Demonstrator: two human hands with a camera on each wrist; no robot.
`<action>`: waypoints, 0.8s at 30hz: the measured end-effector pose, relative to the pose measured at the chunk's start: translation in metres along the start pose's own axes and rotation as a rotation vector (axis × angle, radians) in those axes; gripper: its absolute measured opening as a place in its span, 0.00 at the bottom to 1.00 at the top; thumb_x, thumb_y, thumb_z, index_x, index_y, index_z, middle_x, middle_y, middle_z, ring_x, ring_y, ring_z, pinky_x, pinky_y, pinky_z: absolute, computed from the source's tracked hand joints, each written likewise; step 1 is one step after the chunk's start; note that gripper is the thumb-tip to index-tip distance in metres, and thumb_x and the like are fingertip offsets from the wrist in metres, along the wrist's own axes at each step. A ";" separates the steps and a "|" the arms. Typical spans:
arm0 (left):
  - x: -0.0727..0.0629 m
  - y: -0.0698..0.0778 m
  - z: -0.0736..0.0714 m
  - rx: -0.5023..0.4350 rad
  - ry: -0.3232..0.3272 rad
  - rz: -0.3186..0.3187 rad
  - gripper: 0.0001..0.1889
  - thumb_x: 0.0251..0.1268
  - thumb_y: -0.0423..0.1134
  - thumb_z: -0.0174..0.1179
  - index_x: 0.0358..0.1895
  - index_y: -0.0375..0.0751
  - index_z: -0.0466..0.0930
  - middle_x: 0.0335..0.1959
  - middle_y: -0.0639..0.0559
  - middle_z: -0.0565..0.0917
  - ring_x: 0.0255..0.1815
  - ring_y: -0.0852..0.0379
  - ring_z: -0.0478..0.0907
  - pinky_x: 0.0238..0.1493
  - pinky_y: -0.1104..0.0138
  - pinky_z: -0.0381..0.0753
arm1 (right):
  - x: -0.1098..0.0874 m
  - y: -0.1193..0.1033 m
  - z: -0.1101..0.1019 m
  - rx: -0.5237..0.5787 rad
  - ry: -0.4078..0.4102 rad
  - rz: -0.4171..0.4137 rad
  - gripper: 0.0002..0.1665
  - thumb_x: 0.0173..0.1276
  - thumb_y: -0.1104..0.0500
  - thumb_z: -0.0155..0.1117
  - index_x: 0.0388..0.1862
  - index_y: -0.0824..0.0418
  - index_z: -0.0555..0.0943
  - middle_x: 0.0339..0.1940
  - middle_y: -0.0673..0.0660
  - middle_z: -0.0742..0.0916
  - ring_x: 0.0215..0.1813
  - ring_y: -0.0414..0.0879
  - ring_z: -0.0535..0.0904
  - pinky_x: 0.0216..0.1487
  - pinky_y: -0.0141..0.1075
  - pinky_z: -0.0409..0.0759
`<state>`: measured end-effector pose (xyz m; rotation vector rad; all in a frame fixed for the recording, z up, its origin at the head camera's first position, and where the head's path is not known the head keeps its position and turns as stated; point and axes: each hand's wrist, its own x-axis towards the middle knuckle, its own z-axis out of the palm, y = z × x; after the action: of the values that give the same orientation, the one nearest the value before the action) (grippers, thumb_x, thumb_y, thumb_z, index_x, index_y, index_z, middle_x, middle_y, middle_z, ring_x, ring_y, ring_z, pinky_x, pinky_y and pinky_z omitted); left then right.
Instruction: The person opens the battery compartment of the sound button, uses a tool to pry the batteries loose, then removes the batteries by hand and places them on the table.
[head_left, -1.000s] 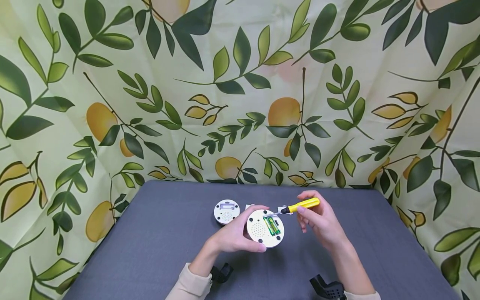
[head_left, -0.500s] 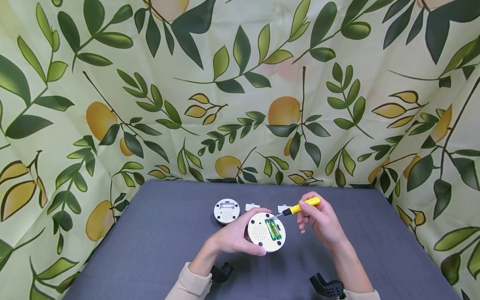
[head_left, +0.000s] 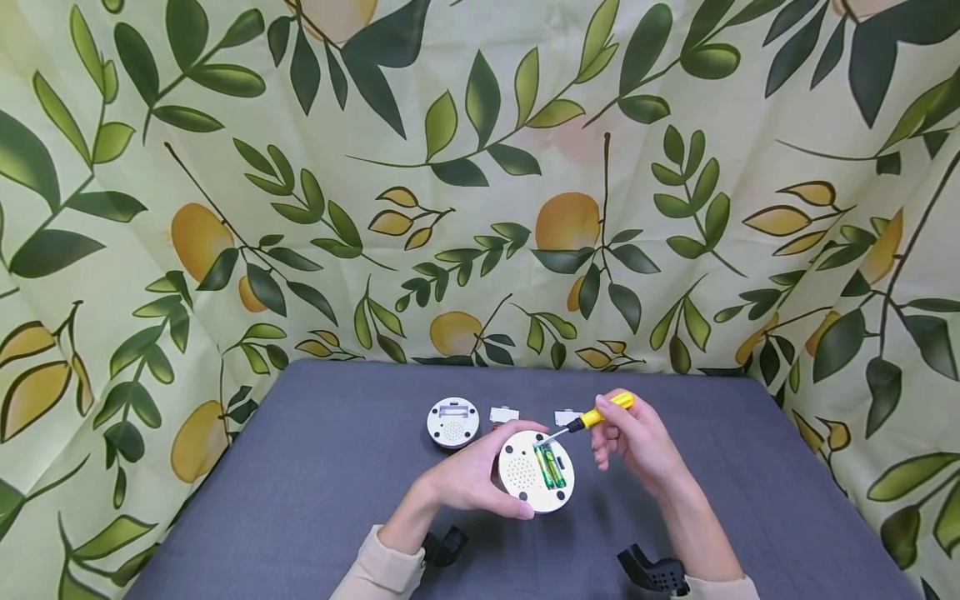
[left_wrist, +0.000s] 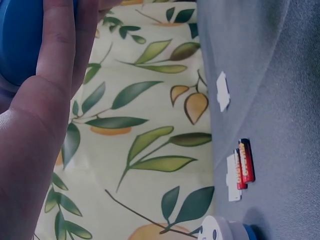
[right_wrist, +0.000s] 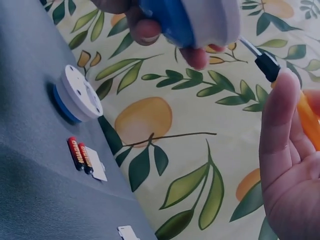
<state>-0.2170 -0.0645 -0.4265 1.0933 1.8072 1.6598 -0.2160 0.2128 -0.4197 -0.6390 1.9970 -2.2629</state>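
Observation:
My left hand (head_left: 474, 477) grips a round white device (head_left: 519, 477) with a blue far side, its underside facing up and tilted toward me. In its uncovered compartment lie two green batteries (head_left: 551, 467), side by side. My right hand (head_left: 639, 446) holds a yellow-handled screwdriver (head_left: 597, 416) between thumb and fingers. The metal tip reaches the upper end of the batteries at the compartment's edge; whether it touches a battery I cannot tell. In the right wrist view the device's blue side (right_wrist: 170, 20) shows, with the screwdriver's black collar (right_wrist: 267, 66) beside it.
A second round device (head_left: 453, 433) lies on the grey table (head_left: 337, 483), its battery compartment uncovered. Two small white covers (head_left: 504, 413) lie behind my hands. Beside one cover are two red-and-black batteries (right_wrist: 80, 154). A leaf-patterned cloth (head_left: 480, 250) hangs around the table.
The held device has shifted slightly down and right with my left hand. The screwdriver has tilted a little steeper, its tip staying at the batteries' upper end.

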 end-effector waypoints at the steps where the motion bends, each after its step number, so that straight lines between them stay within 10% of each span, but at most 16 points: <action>1: 0.000 0.000 0.000 0.002 0.001 -0.002 0.45 0.50 0.29 0.74 0.73 0.47 0.61 0.54 0.53 0.78 0.50 0.59 0.81 0.53 0.62 0.82 | 0.000 0.000 0.001 -0.003 0.018 0.027 0.09 0.83 0.58 0.49 0.42 0.63 0.70 0.20 0.52 0.84 0.18 0.42 0.80 0.21 0.35 0.81; 13: -0.001 -0.001 -0.003 0.034 0.026 0.018 0.45 0.51 0.30 0.74 0.73 0.48 0.62 0.55 0.52 0.77 0.50 0.59 0.80 0.53 0.61 0.83 | 0.006 0.001 0.013 0.021 0.175 0.260 0.22 0.81 0.47 0.55 0.37 0.65 0.72 0.17 0.53 0.81 0.15 0.42 0.76 0.19 0.32 0.78; 24: -0.002 -0.001 -0.003 0.012 0.014 -0.001 0.44 0.51 0.30 0.74 0.73 0.50 0.62 0.55 0.53 0.78 0.50 0.58 0.81 0.53 0.61 0.83 | 0.008 0.002 0.018 0.089 0.252 0.269 0.20 0.81 0.50 0.54 0.35 0.66 0.73 0.16 0.53 0.80 0.14 0.42 0.75 0.17 0.30 0.77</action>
<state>-0.2184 -0.0674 -0.4269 1.0881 1.8285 1.6621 -0.2182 0.1934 -0.4185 -0.0716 1.9270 -2.3417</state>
